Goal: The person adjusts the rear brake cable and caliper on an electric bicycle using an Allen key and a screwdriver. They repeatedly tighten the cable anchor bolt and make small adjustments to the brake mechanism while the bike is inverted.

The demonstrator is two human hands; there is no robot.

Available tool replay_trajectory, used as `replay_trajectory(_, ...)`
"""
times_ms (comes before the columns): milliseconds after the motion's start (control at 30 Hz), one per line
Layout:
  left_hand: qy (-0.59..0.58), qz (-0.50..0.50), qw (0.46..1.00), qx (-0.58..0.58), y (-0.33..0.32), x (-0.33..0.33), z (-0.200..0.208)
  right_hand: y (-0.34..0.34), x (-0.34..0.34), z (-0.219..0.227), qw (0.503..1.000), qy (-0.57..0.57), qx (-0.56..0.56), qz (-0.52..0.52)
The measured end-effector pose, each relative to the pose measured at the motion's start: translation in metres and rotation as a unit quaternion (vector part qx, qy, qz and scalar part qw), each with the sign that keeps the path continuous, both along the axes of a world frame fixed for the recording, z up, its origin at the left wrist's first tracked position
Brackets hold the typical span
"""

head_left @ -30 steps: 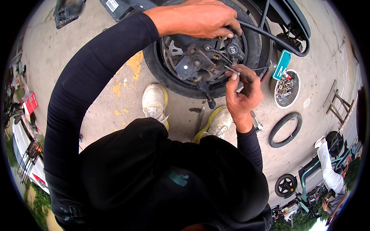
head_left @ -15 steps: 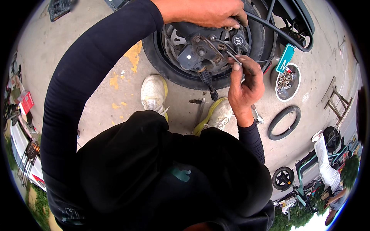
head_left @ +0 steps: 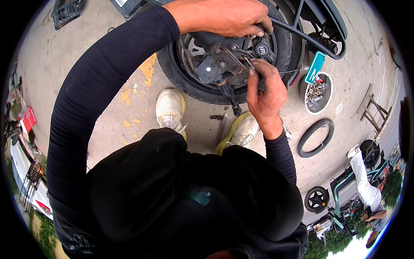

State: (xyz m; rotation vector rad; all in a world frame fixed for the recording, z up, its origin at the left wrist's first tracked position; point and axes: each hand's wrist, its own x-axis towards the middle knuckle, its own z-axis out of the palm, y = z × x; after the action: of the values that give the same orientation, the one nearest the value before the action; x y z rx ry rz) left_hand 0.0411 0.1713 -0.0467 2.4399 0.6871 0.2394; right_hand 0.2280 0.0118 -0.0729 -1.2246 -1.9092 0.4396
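A scooter wheel with a black tyre [head_left: 183,82] lies tilted before me, a rusty brake assembly [head_left: 222,62] at its hub. My left hand [head_left: 228,18] reaches over from the left. Its fingers are curled down at the assembly's far side, beside a round black cap [head_left: 261,49]; what they grip is hidden. From the right, my right hand [head_left: 268,93] pinches a thin brake cable [head_left: 249,62] between thumb and forefinger, close against the assembly. A black ribbed rubber part [head_left: 227,91] sticks out from the hub toward my shoes.
A white bucket [head_left: 330,97] of loose metal parts stands at the right, under a teal plate [head_left: 316,67]. Nearer lies a black rubber ring [head_left: 316,138]. A tool [head_left: 221,127] lies between my shoes [head_left: 171,108]. Farther right are a wooden frame [head_left: 374,110] and a person beside a teal scooter.
My right hand has moved up and left, closer to the brake assembly, so less cable shows beyond its fingertips. My left hand stays at the assembly's far side. The view has shifted slightly.
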Motion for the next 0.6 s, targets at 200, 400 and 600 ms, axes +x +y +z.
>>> replay_trajectory(200,-0.004,0.006,1.0,0.006,-0.001,-0.002,-0.001,0.005,0.0,0.008,0.997,-0.061,-0.019,0.031)
replay_trajectory(400,0.002,-0.001,1.0,0.003,-0.001,-0.001,0.004,0.011,0.0,0.003,0.996,-0.082,0.007,0.026)
replay_trajectory(600,0.011,0.0,1.0,-0.008,-0.001,-0.001,0.006,0.011,0.001,0.005,0.992,-0.121,0.018,0.04)
